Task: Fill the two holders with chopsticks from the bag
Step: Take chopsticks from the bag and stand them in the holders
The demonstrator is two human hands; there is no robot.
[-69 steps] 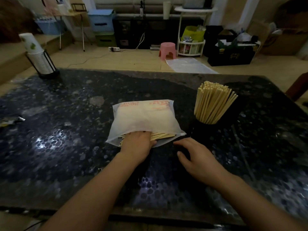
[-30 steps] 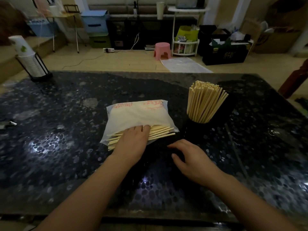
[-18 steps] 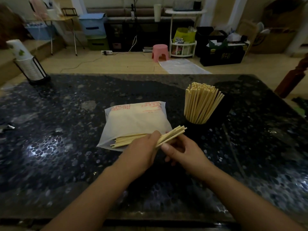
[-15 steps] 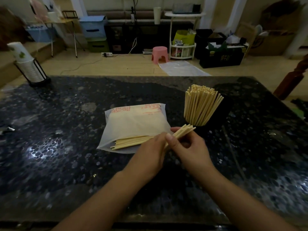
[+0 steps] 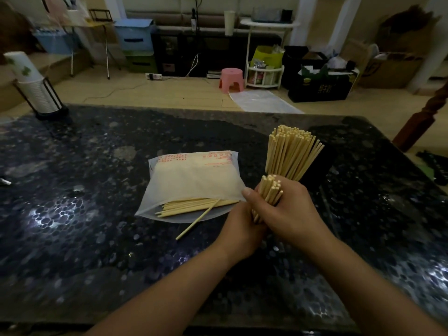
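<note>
Dark speckled countertop (image 5: pixel 72 214): your right hand (image 5: pixel 291 209) and left hand (image 5: pixel 240 229) both clasp the chopstick bundle (image 5: pixel 268 192). Light, stiff, slippery sticks; grip mid-length, firmly.

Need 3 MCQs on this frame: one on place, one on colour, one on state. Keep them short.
1. Where does the single loose wooden chopstick lie?
A. across the mouth of the translucent white plastic bag, running onto the dark speckled stone table
B. inside the full dark holder
C. on the floor

2. What colour is the small plastic stool on the floor beyond the table?
A. blue
B. pink
C. black

3. What is the state of the upright bundle of wooden chopsticks?
A. lying flat on the table
B. standing alone in a holder
C. gripped by the left hand and the right hand

Key: 1 A, one end rests on the bag's mouth and the other on the stone. 2 B, the stool is plainly pink. 3 C, both hands wrap the bundle, its ends pointing up.
</note>
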